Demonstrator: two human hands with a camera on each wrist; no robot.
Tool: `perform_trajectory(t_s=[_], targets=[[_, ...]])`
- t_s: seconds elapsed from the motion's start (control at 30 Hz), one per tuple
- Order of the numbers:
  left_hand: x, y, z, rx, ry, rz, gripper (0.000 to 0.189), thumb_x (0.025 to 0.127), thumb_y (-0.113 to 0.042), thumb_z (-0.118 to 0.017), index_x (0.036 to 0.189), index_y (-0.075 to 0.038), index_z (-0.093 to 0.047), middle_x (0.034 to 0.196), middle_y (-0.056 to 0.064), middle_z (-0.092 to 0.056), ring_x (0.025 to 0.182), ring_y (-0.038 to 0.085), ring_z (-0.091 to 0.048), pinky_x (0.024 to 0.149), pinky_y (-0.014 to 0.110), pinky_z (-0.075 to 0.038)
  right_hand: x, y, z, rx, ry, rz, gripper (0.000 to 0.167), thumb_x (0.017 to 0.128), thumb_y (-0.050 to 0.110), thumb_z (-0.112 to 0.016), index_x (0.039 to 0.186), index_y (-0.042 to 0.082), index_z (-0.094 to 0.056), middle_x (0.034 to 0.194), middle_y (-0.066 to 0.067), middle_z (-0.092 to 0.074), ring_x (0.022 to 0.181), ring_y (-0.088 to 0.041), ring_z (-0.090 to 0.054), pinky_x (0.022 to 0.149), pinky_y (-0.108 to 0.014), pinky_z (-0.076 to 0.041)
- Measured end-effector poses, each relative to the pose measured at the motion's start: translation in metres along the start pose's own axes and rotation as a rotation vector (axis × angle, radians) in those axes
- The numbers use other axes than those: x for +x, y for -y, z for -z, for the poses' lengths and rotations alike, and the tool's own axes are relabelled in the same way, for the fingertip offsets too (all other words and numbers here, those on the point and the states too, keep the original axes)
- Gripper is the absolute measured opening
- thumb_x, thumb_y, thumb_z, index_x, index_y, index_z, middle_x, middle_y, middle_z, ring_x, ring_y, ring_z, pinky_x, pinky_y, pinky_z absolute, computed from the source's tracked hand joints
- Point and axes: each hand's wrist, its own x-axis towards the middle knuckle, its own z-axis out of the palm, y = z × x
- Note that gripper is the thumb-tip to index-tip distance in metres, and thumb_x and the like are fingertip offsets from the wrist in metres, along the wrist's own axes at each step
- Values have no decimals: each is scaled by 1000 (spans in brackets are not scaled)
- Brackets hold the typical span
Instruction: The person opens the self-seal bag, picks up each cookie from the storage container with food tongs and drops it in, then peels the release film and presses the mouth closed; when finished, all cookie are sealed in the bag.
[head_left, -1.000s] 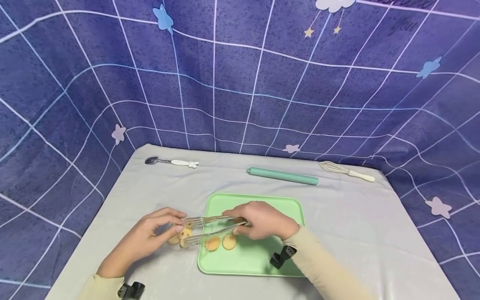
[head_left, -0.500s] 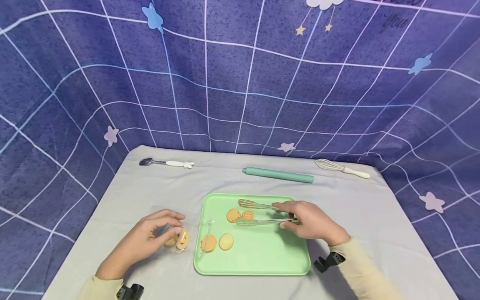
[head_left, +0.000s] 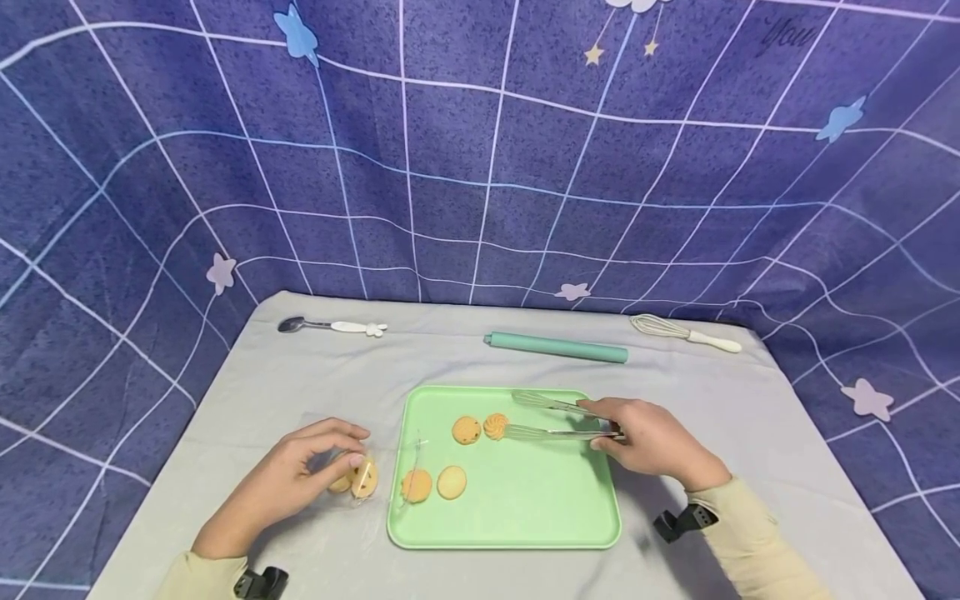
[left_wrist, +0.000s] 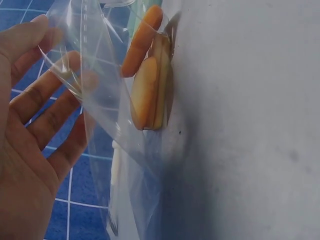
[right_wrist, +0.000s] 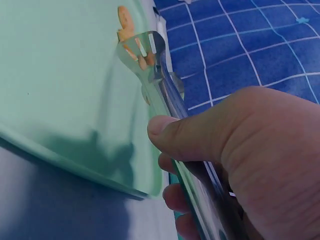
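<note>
My left hand point(head_left: 318, 467) pinches the lip of a clear plastic bag point(left_wrist: 107, 100), its fingers spread along the film. Several cookies point(left_wrist: 145, 95) sit inside the bag, left of a green tray point(head_left: 532, 517). With my right hand point(head_left: 656, 437) I hold metal tongs point(head_left: 555, 433) over the tray's right part. Their slotted ends stand apart, and no cookie shows between them. A swirled cookie point(head_left: 496, 426) lies by the tip of the lower tong arm, beside a chip cookie point(head_left: 467, 430). Nearer the front left are a round pale cookie point(head_left: 452, 482) and an orange-brown cookie point(head_left: 416, 486), partly under bag film.
Along the back of the grey-covered table point(head_left: 712, 433) lie a spoon point(head_left: 333, 327) with a white handle, a green rolling pin point(head_left: 557, 347) and a white-handled whisk point(head_left: 684, 333). A blue grid-patterned cloth point(head_left: 480, 150) hangs behind and at both sides.
The right hand has drawn the tongs rightward from the bag across the tray. The swirled and chip cookies, formerly behind that hand, now show. The left hand stays by the bag.
</note>
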Motion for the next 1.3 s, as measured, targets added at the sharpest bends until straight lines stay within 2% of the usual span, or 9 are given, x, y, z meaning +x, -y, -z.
perform_trajectory(t_s=[0.13,0.3,0.57,0.73,0.83,0.97,1.07,1.2,1.3], targets=[[0,1,-1,2,2,1,21,89,-2,-78,102,-19,-77,118,0,-69,111,15,-64,101,17,-43,-1,-2,1,13,-5,-16,56,89,21,-81,140,11,-61,107,4,-69,68,-1,-52,63,-30,-48],[0,1,-1,-1,3,11,21,89,-3,-78,102,-19,-77,119,0,-69,112,15,-63,101,17,-44,1,-2,-3,57,5,3,57,88,20,-82,140,11,-61,98,7,-67,66,-2,-52,63,-28,-47],[0,0,1,-9,-2,-2,24,89,-1,-78,104,-20,-76,120,-1,-68,112,17,-64,102,17,-43,7,0,-11,78,17,25,56,89,19,-81,141,11,-61,101,7,-66,65,-3,-50,62,-28,-45],[-2,1,2,-1,2,10,23,89,-2,-78,104,-20,-77,121,-3,-68,113,16,-63,102,17,-42,11,1,-14,78,4,39,56,88,19,-82,139,10,-62,90,12,-61,63,0,-48,60,-25,-44],[-2,2,3,0,7,18,22,89,-3,-77,104,-19,-77,121,-3,-68,114,16,-63,102,18,-42,12,2,-15,82,-1,40,56,87,18,-82,139,10,-62,93,11,-64,63,0,-48,60,-25,-44],[-3,2,3,0,8,23,21,90,-3,-77,104,-18,-77,121,-2,-68,114,16,-63,102,17,-42,13,2,-17,93,1,33,56,87,18,-82,139,11,-62,109,4,-69,64,0,-50,61,-26,-46],[-3,2,3,2,6,25,22,90,-3,-77,105,-19,-77,121,-3,-68,114,15,-62,102,17,-42,13,3,-18,100,3,30,54,88,18,-82,138,13,-63,114,4,-70,65,1,-51,62,-26,-47],[-4,2,3,5,2,33,24,90,-4,-77,105,-23,-76,121,-5,-67,114,15,-62,102,16,-42,13,3,-19,110,-2,36,51,88,17,-81,136,15,-65,105,8,-71,61,1,-49,59,-25,-46],[-5,1,4,10,-2,36,23,90,-4,-78,105,-22,-77,121,-6,-67,114,15,-62,102,16,-42,13,4,-19,115,-6,53,49,89,17,-80,136,15,-66,106,7,-71,61,0,-48,60,-26,-46]])
